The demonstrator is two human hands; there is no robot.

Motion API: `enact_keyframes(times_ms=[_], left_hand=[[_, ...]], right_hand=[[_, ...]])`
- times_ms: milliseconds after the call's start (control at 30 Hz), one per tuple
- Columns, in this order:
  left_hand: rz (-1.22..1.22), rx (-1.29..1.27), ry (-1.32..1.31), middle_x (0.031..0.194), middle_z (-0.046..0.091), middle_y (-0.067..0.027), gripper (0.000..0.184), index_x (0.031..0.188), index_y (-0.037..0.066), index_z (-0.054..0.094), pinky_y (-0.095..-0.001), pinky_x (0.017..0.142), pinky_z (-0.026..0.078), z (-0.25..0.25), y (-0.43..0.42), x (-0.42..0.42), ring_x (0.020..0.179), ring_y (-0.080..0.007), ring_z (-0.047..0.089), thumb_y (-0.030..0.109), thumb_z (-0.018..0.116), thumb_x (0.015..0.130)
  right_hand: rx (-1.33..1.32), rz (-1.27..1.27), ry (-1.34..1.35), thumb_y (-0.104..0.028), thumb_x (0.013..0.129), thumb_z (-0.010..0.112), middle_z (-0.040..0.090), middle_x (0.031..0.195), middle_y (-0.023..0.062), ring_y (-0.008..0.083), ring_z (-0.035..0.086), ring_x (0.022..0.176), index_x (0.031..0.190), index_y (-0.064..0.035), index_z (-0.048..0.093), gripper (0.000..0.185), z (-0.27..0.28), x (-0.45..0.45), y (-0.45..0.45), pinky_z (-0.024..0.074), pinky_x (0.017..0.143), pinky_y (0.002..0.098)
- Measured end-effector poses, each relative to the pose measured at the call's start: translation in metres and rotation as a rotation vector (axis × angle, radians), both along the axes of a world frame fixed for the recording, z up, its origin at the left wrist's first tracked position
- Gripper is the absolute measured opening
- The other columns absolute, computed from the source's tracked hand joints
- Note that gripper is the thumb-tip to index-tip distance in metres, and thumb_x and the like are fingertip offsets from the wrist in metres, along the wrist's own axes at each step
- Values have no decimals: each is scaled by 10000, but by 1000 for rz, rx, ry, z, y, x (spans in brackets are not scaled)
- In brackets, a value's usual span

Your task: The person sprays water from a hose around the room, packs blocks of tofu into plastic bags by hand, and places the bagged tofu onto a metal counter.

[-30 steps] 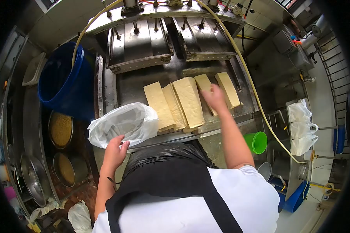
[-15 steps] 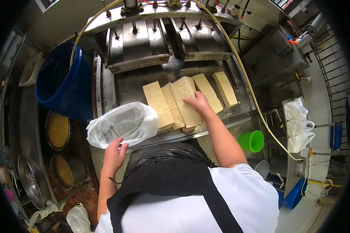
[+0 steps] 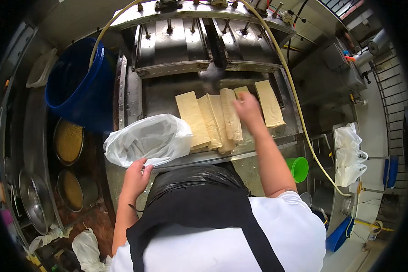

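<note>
Spanning a steel desk (image 3: pixel 161 95): a white bag (image 3: pixel 176 147) at the left grip (image 3: pixel 137 179), pale slabs (image 3: pixel 192 120) about the right grip (image 3: pixel 249 109)

The desk stretches out beyond both grips, its near edge passing between them and the wearer's apron (image 3: pixel 195 199). Farther out than the right grip, two metal press plates (image 3: pixel 172 41) sit side by side beneath a crossbar. A blue barrel (image 3: pixel 95 109) stands beyond the left grip and to its left, beside the desk.

The white bag rests just past the left grip, its mouth gaping, its near rim right by those fingertips. Its other end, toward the right grip, overlaps the leftmost slab in this view.

At least five slabs lie in a row around the right grip. Three are to its left, close together, and the nearest of these shows a narrower face. Another pokes out just past the fingers, mostly covered by the hand. The last lies to the right, with a gap between it and its neighbour. A green bucket (image 3: pixel 299 169) is nearer the wearer and to the right of the right grip.

The left grip has thumb and forefinger slightly apart. The right grip is blurred, fingers down among the slabs; whether they are clamped on one, I cannot tell.
</note>
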State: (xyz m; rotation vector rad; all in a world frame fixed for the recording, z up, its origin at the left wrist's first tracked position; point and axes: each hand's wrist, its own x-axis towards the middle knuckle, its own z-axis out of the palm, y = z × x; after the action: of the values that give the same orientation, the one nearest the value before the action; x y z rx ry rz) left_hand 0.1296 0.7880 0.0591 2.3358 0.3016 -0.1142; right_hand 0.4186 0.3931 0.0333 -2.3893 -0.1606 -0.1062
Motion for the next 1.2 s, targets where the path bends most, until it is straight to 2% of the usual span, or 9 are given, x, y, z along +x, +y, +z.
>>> enact_keyframes(times_ms=[200,300,533,667,733,867,1033,1167,1200], left_hand=[[-19,-11,-11,1159,704,-246,398,1234,-41,667,-437,888,550,15,-1,4,1008,-383,701,248,705,963],[-15,15,-37,1158,704,-241,397,1237,-40,666,-440,891,551,17,3,0,1013,-383,699,244,706,962],[49,-37,-52,1170,705,-239,391,1241,-42,664,-434,881,556,13,11,-25,1003,-373,700,228,708,962],[64,-36,-61,1170,709,-234,393,1242,-45,662,-429,870,557,5,20,-36,977,-363,700,230,707,966],[64,-57,-55,1165,709,-233,394,1239,-46,664,-426,869,557,4,22,-36,976,-350,703,237,707,968],[65,-295,61,1179,709,-227,443,1272,-48,650,-424,882,559,9,18,-15,980,-315,711,252,733,956],[-182,-345,-353,1308,638,-228,845,1568,10,353,-416,983,523,44,-35,39,1096,-339,670,246,815,901],[-104,-166,-694,1310,608,-210,817,1537,33,327,-422,992,509,65,-42,72,1135,-345,646,209,815,906],[-29,-170,-777,1297,606,-201,743,1490,30,370,-422,985,511,67,-38,74,1134,-346,646,187,808,911]], right_hand=[[-120,236,61,-401,883,776,610,1320,298,433,612,1213,1487,1,459,792,-18,-31,152,499,1040,474],[-466,187,388,-443,852,788,420,1505,308,460,477,1355,1668,-114,134,1096,8,-31,196,465,1089,517],[-518,119,310,-365,789,765,478,1423,317,450,523,1307,1663,-115,203,1068,-24,-17,196,471,1094,477],[-196,131,167,-288,798,765,547,1372,283,394,591,1237,1651,-79,235,1026,-29,-2,153,482,1075,446],[591,235,276,-191,844,741,565,1371,176,302,603,1206,1661,-84,202,985,-9,0,127,507,1026,386],[1148,135,355,-97,861,683,598,1205,54,170,612,1015,1547,-162,383,752,58,-18,103,541,896,351],[1493,83,332,-67,881,670,572,1132,60,206,616,984,1400,-164,403,592,107,-45,132,572,842,397],[1518,-41,265,-76,925,705,572,1067,36,178,608,993,1251,-144,463,411,136,-85,192,579,846,395],[1455,-70,327,-179,949,740,555,1132,50,204,604,1026,1283,-143,440,451,149,-100,203,587,861,439]])
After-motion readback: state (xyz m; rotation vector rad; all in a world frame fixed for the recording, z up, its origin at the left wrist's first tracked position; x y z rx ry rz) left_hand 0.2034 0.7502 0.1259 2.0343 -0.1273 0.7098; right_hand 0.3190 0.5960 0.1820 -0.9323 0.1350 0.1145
